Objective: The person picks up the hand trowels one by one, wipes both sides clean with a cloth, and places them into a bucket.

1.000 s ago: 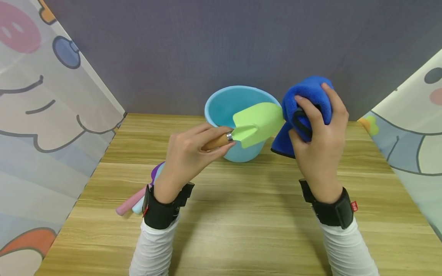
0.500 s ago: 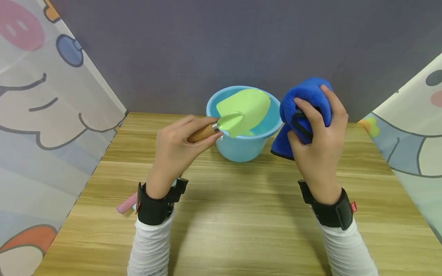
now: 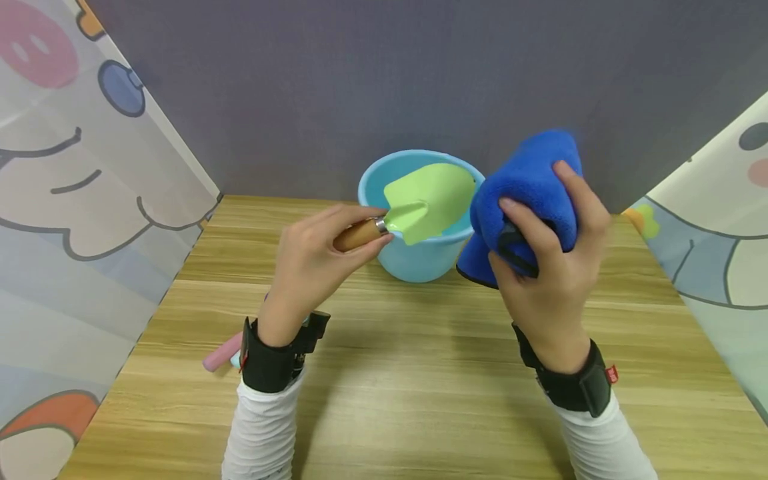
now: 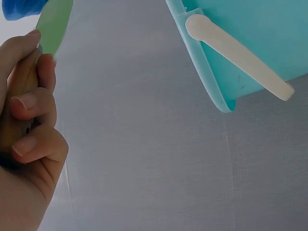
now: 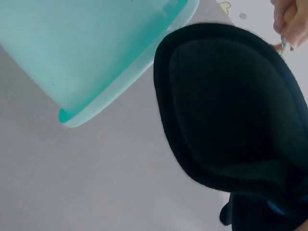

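1. Trowel (image 3: 429,203): held in the air above the desk (image 3: 390,400), its green blade pointing right and overlapping the bucket's mouth in the head view; a metal collar joins blade to wooden handle (image 3: 360,235).
2. Left hand (image 3: 318,253): the thumb and forefinger pinch the handle beside the collar; in the left wrist view the other fingers are curled about the wood.
3. Blue cloth (image 3: 537,180): bunched and raised just right of the blade, a dark-edged fold hanging at its lower left. Whether cloth and blade touch cannot be told.
4. Right hand (image 3: 558,273): fingers bent over the cloth, gripping it against the thumb. In the right wrist view, the cloth's underside appears almost black.
5. Bucket (image 3: 414,261): light blue, upright at the far side of the desk, below and between the two held objects. The left wrist view shows its white carrying handle (image 4: 245,57).
6. Pink rod (image 3: 222,352): lying on the near left of the desk, a pale blue end (image 3: 236,360) beside it; the left forearm hides the remainder.
7. Surroundings: black straps and white sleeves on both arms; a dark grey wall (image 3: 390,80) at the far side; cartoon-printed panels at left and right.
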Demonstrator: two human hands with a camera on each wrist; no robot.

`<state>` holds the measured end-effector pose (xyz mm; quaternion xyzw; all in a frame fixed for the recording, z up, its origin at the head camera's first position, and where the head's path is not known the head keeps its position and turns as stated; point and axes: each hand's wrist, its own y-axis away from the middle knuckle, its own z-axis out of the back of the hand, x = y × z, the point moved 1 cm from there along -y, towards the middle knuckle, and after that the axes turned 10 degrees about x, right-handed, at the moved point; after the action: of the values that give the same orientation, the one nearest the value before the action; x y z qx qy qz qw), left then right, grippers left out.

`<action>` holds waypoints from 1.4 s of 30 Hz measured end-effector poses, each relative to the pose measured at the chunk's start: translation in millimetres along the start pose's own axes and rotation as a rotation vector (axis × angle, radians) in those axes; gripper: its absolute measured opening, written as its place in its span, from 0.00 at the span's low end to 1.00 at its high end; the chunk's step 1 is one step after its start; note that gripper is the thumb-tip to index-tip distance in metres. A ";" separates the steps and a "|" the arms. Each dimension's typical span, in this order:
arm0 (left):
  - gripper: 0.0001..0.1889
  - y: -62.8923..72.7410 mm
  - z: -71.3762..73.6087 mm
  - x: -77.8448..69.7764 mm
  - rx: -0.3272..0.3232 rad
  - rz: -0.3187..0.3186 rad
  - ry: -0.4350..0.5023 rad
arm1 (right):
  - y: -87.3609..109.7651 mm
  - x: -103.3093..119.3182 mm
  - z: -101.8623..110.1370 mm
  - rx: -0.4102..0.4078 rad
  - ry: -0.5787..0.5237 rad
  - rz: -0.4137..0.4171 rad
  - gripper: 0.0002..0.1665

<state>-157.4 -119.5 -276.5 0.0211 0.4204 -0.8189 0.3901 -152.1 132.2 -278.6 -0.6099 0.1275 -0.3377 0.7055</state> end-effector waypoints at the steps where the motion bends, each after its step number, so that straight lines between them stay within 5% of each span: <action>1: 0.17 0.1 -0.5 -0.4 0.003 0.006 -0.006 | 1.4 1.2 -2.0 0.005 -0.006 0.032 0.26; 8: 0.15 1.4 -2.4 -1.6 0.021 0.003 0.003 | 14.1 5.7 -11.5 0.125 0.044 0.218 0.28; 15: 0.13 0.3 -4.4 -5.2 0.065 -0.009 0.040 | 22.6 7.2 -15.6 0.314 0.135 0.313 0.34; 34: 0.12 -0.7 -5.6 -15.7 0.044 -0.096 -0.047 | 24.0 4.8 -20.7 0.386 0.124 0.273 0.36; 42: 0.12 1.8 -6.6 -21.5 0.046 -0.157 -0.208 | 18.9 1.4 -16.1 0.465 0.024 0.282 0.24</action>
<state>-143.2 -102.1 -274.2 -0.0880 0.3594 -0.8541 0.3655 -154.5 119.3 -299.8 -0.4036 0.1388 -0.2635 0.8651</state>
